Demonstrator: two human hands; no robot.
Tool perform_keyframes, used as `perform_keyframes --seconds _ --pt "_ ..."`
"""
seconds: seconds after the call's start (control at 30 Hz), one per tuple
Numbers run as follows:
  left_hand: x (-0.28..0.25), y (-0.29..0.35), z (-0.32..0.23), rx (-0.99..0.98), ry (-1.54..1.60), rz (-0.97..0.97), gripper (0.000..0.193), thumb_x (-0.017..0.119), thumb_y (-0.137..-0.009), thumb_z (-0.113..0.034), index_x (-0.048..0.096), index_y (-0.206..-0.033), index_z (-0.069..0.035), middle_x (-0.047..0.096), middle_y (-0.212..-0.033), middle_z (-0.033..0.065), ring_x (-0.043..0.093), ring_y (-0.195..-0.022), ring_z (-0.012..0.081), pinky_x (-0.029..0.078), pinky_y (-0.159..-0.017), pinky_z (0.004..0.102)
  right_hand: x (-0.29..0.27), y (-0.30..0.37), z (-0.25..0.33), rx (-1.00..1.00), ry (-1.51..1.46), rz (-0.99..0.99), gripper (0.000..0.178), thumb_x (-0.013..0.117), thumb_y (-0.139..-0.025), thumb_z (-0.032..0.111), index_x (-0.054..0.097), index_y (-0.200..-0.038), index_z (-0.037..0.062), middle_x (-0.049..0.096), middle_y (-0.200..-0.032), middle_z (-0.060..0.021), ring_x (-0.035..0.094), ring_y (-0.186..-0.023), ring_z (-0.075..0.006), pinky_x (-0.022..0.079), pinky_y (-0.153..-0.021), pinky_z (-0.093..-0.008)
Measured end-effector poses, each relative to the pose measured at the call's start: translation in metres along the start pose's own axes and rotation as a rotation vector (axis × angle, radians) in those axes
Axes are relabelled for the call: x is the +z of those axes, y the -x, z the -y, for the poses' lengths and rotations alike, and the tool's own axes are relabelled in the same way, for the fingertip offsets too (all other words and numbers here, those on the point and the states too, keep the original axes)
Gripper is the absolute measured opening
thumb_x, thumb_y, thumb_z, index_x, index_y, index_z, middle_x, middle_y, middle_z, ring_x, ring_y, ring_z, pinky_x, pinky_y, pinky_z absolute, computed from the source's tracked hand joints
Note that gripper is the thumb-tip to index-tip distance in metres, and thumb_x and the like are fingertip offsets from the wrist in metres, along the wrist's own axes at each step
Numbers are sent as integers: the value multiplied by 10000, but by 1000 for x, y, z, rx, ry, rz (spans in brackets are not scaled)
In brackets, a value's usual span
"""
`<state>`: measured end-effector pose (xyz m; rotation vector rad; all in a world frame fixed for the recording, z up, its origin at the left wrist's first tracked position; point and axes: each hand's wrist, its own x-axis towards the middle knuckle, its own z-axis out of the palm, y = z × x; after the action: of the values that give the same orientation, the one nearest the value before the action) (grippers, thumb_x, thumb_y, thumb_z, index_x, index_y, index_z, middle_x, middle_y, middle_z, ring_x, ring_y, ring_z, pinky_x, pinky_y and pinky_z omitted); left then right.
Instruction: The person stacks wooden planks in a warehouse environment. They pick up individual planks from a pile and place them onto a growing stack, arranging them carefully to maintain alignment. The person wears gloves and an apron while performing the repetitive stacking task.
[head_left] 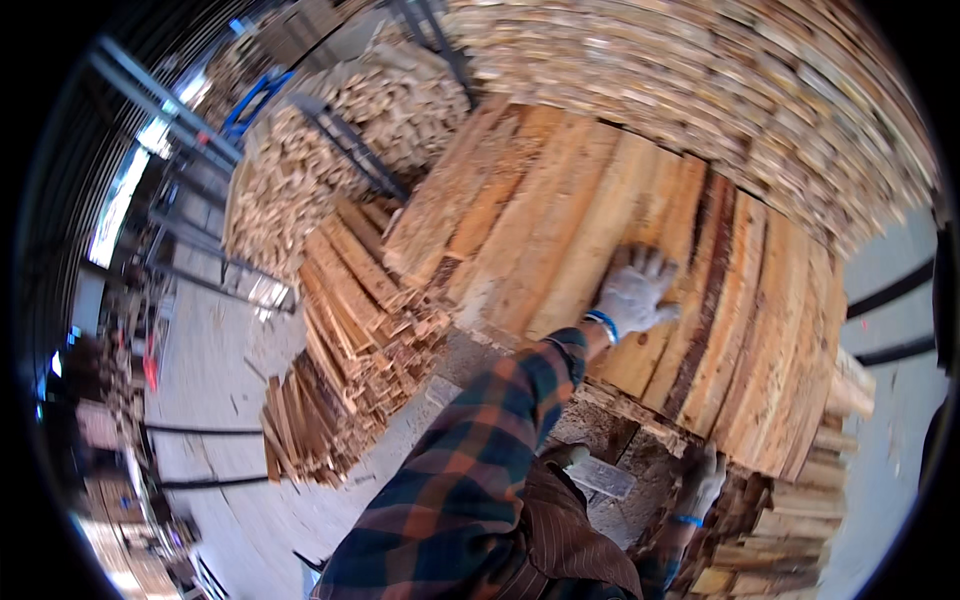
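My left hand [637, 290], in a pale work glove with a blue band at the wrist, lies on top of a layer of wooden boards [580, 210] with its fingers spread. Just right of it runs a board with a dark bark edge [708, 285]. Lower down, my right hand [702, 485], also gloved and blue-banded, is at the near ends of the boards. Its fingers are partly hidden there and blurred, so their grip does not show. A plaid sleeve [450, 450] covers my left arm.
A tall wall of stacked lumber [690, 70] rises behind the boards. Loose slats [350, 300] are heaped at the left, with another stack [370, 110] behind metal posts. More cut wood [780, 530] lies at lower right. My shoe [565, 456] is beside a grey metal piece [603, 478].
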<state>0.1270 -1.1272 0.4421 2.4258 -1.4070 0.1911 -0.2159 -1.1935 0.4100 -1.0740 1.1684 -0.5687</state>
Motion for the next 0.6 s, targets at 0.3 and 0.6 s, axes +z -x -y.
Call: perform_keyframes --seconds 0.3,0.6 --pt "-89 155 15 -303 1016 -15 510 607 -920 -372 547 -1332 -78 590 -1262 165 603 -1094 333 474 -943 407 23 4 23 180 161 96 348 583 -959 374 619 -1004 31 528 -614 -37 387 -405 -115 278 -370 -260" --pt "-23 464 260 -1816 805 -482 480 697 -888 -380 646 -1274 -100 718 -1101 101 662 -947 188 503 -856 311 215 92 -98 449 818 834 452 633 -886 170 580 -1292 -21 703 -957 -124 683 -791 -191 559 -735 -298"
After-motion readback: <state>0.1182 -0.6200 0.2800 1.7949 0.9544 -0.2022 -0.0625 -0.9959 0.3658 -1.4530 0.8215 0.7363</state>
